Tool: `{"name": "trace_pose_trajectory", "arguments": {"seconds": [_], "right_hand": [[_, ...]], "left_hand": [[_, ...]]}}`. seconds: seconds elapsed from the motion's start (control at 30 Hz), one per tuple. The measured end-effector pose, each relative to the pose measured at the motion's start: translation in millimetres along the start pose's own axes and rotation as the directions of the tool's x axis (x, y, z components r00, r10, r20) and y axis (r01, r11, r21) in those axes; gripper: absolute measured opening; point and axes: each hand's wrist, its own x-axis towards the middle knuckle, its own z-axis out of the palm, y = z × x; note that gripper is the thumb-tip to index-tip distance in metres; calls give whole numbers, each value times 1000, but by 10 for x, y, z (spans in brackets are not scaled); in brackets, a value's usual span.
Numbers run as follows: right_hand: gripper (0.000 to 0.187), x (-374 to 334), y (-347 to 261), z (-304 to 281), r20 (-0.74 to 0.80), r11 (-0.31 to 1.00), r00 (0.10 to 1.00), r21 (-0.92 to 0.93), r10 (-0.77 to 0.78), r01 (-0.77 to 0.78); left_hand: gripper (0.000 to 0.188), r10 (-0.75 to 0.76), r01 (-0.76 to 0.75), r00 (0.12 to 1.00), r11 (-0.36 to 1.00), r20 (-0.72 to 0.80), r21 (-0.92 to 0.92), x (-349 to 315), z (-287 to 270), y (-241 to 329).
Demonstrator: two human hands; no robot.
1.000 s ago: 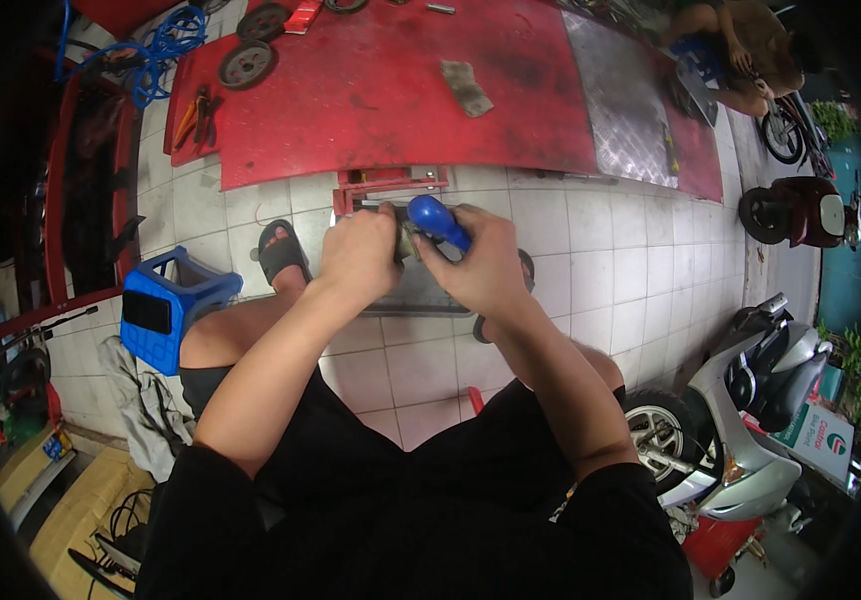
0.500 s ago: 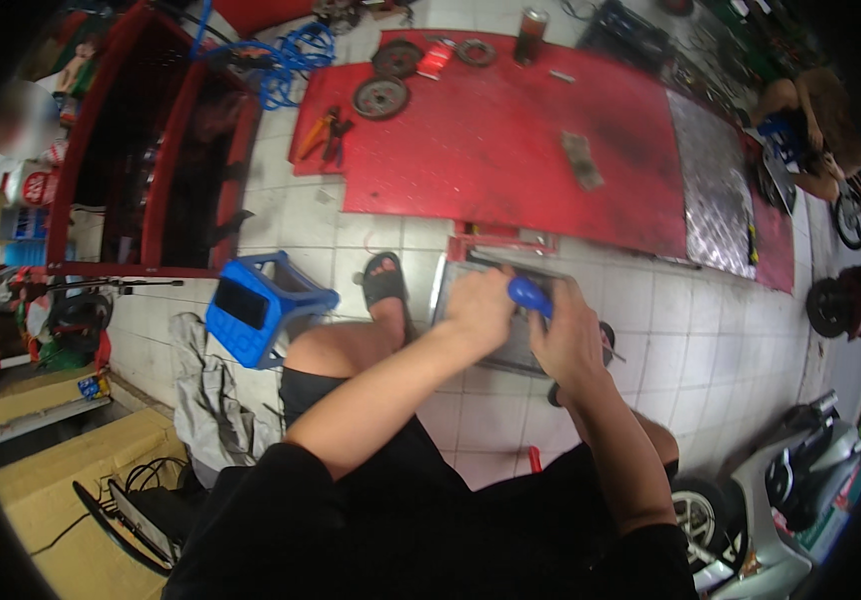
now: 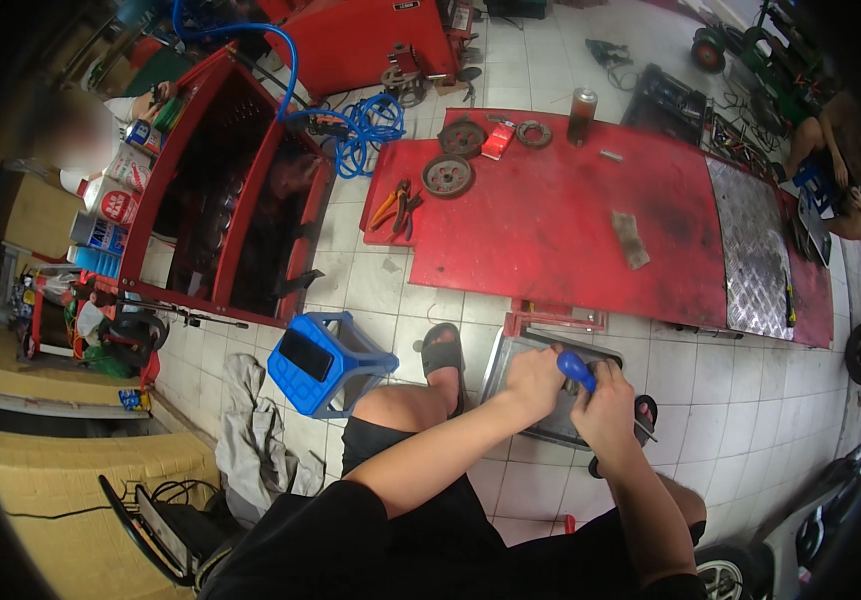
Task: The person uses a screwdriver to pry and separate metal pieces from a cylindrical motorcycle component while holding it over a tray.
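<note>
My two hands are close together over a metal tray [image 3: 499, 378] on the floor. A tool with a bulbous blue handle [image 3: 577, 369] sticks up between them. My right hand [image 3: 607, 408] is closed around it, just below the handle's rounded end. My left hand [image 3: 535, 382] is curled in a fist right beside the blue handle; what its fingers hold is hidden. A small greyish part shows between the hands, too small to name. A thin rod [image 3: 647, 432] shows past my right hand, near my right foot; I cannot tell whether it belongs to the tool.
Ahead lies a red platform [image 3: 541, 240] with round metal parts [image 3: 448, 176], pliers [image 3: 406, 214], a spray can [image 3: 582, 116] and a rag [image 3: 630, 240]. To the left stand a blue stool [image 3: 351, 350] bearing a phone [image 3: 305, 354] and a red cart [image 3: 141, 270]. A person [image 3: 831, 150] sits at far right.
The view has swung, so the surroundings sit farther right and lower. My hands stay together at the blue-handled tool, with little change in grip.
</note>
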Motion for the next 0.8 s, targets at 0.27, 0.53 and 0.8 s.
{"name": "trace_pose_trajectory", "arguments": {"seconds": [0.27, 0.53, 0.8], "right_hand": [[19, -6, 58, 15, 21, 993, 998, -102, 62, -60], [23, -32, 134, 104, -26, 969, 999, -245, -30, 23], [33, 20, 176, 103, 27, 930, 996, -357, -83, 87]], "left_hand": [[15, -6, 5, 1000, 999, -23, -41, -3, 17, 26], [23, 11, -17, 998, 995, -59, -103, -12, 28, 33], [24, 88, -91, 995, 993, -53, -69, -39, 16, -17]]}}
